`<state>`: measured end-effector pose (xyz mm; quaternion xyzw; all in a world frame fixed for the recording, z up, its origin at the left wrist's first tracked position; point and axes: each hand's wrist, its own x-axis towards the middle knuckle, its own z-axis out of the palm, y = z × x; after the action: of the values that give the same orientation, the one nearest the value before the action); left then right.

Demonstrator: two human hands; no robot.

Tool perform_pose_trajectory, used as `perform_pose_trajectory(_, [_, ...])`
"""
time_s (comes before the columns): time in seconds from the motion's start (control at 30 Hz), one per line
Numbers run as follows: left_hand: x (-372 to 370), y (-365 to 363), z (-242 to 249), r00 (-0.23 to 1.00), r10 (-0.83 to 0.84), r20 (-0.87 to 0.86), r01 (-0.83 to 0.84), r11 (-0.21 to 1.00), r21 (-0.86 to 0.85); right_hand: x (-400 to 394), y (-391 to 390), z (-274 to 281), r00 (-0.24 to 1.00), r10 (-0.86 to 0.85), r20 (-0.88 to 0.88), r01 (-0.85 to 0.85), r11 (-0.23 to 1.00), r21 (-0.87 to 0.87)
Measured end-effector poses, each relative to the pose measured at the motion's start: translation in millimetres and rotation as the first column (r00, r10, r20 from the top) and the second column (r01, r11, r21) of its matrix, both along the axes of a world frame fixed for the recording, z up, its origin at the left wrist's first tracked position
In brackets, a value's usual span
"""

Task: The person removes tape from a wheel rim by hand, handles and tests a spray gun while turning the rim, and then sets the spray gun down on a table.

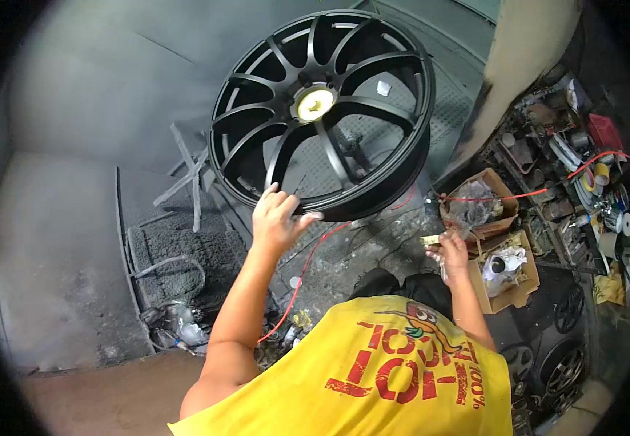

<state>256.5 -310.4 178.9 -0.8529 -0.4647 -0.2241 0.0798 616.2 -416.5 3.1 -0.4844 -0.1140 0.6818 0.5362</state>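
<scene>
My left hand (277, 219) lies open against the matte black multi-spoke alloy wheel's (322, 109) lower rim; my right hand (451, 251) pinches a small yellowish strip (431, 240). I'd steady the rim with a firm palm.

The wheel rim (320, 116) is matte black, with a pale yellow cap (315, 103) at its hub. The booth walls (111, 80) are dusty grey, darkened by overspray. A red hose (307, 265) crosses the dark floor. The shirt (373, 378) is bright yellow with red lettering. The cardboard boxes (507, 283) are brown.
</scene>
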Motion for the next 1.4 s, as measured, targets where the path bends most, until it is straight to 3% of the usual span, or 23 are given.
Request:
perform_pose_trajectory(0.23, [-58.6,-2.7,5.5,0.991,-0.02,-0.134,0.026,0.999,0.044,34.2,-23.8,-14.1,0.997,-0.05,0.062,0.051,0.999,-0.008])
perform_pose_trajectory(0.37, [-97.7,-7.0,21.1,0.923,0.102,-0.371,-0.083,0.994,0.065,77.7,-43.6,-35.5,0.983,-0.11,0.149,0.107,0.994,0.028])
perform_pose_trajectory(0.47, [-123.6,-8.9,17.9,0.893,0.252,-0.374,-0.224,0.968,0.116,115.5,-57.2,-59.6,0.954,-0.15,0.259,0.163,0.986,-0.032])
perform_pose_trajectory(0.5, [-124.4,-11.5,13.9,0.886,0.344,-0.31,-0.309,0.938,0.156,134.3,-61.8,-71.4,0.945,-0.16,0.284,0.178,0.983,-0.04])
perform_pose_trajectory(0.57, [-152.6,-10.9,-36.0,0.805,0.555,0.209,-0.592,0.767,0.248,172.7,-74.8,-110.6,0.856,-0.268,0.442,0.318,0.947,-0.042])
perform_pose_trajectory(0.6, [-162.0,-15.6,-66.0,0.554,0.696,0.456,-0.801,0.595,0.064,200.8,-81.5,-130.8,0.788,-0.224,0.574,0.315,0.947,-0.063])
perform_pose_trajectory(0.63, [-187.5,-14.3,-116.6,0.338,0.694,0.636,-0.853,0.512,-0.106,220.8,-88.8,-137.7,0.794,-0.271,0.545,0.388,0.915,-0.11])
perform_pose_trajectory(0.67, [-181.1,-19.9,-144.9,-0.008,0.762,0.648,-0.702,0.457,-0.546,239.4,-96.1,-141.8,0.777,-0.309,0.549,0.459,0.875,-0.156])
perform_pose_trajectory(0.7, [-176.9,-23.7,-189.5,-0.196,0.797,0.571,-0.526,0.405,-0.747,263.5,-100.2,-160.4,0.712,-0.278,0.645,0.532,0.812,-0.238])
perform_pose_trajectory(0.73, [-161.9,-35.9,-233.1,-0.328,0.81,0.486,-0.219,0.435,-0.873,280.4,-106.2,-151.5,0.741,-0.222,0.633,0.483,0.832,-0.273])
perform_pose_trajectory(0.77, [-130.1,-35.3,-266.0,-0.489,0.772,0.406,-0.096,0.415,-0.905,298.2,-110.0,-148.7,0.738,-0.215,0.64,0.475,0.839,-0.266])
perform_pose_trajectory(0.8, [-62.6,-44.5,-236.7,-0.598,0.734,0.321,0.118,0.477,-0.871,317.8,-114.4,-149.7,0.518,0.123,0.846,0.373,0.858,-0.353])
perform_pose_trajectory(0.83, [-28.1,-39.8,-251.1,-0.738,0.604,0.299,0.243,0.652,-0.718,328.7,-116.5,-146.0,0.184,0.427,0.885,0.308,0.83,-0.465])
perform_pose_trajectory(0.9, [30.7,-36.3,-276.3,-0.833,0.493,0.253,0.352,0.824,-0.445,330.9,-114.7,-111.0,0.116,0.448,0.886,0.333,0.823,-0.46])
perform_pose_trajectory(1.03, [148.0,-24.7,-303.2,-0.825,0.491,0.28,0.46,0.871,-0.172,329.7,-102.7,-75.1,-0.006,0.415,0.91,0.417,0.828,-0.375])
perform_pose_trajectory(1.07, [160.0,-25.5,-293.0,-0.835,0.479,0.272,0.449,0.878,-0.167,326.5,-102.3,-75.1,-0.102,0.415,0.904,0.396,0.85,-0.346])
perform_pose_trajectory(1.13, [177.7,-29.2,-254.2,-0.794,0.595,0.128,0.453,0.718,-0.528,344.9,-106.5,-107.4,-0.1,0.423,0.901,0.334,0.867,-0.369])
perform_pose_trajectory(1.17, [172.2,-28.7,-256.6,-0.8,0.588,0.123,0.451,0.723,-0.524,351.6,-107.8,-119.4,-0.082,0.431,0.898,0.282,0.875,-0.394])
perform_pose_trajectory(1.2, [158.3,-29.3,-265.3,-0.811,0.553,0.191,0.377,0.743,-0.553,345.3,-108.0,-119.6,0.189,0.299,0.935,0.288,0.894,-0.344])
perform_pose_trajectory(1.23, [142.3,-29.4,-278.5,-0.816,0.517,0.259,0.3,0.761,-0.575,353.9,-114.8,-141.5,0.179,0.298,0.938,0.284,0.897,-0.339])
perform_pose_trajectory(1.27, [119.5,-32.1,-308.1,-0.796,0.502,0.337,0.367,0.844,-0.39,368.8,-126.4,-178.2,0.146,0.324,0.935,0.189,0.918,-0.348])
perform_pose_trajectory(1.33, [80.0,-33.8,-293.8,-0.746,0.574,0.337,0.349,0.768,-0.537,369.5,-129.2,-181.0,0.107,0.344,0.933,0.101,0.93,-0.354])
perform_pose_trajectory(1.4, [25.6,-30.6,-324.9,-0.71,0.591,0.383,0.331,0.76,-0.559,323.4,-136.1,-128.7,0.428,0.46,0.778,0.065,0.843,-0.534])
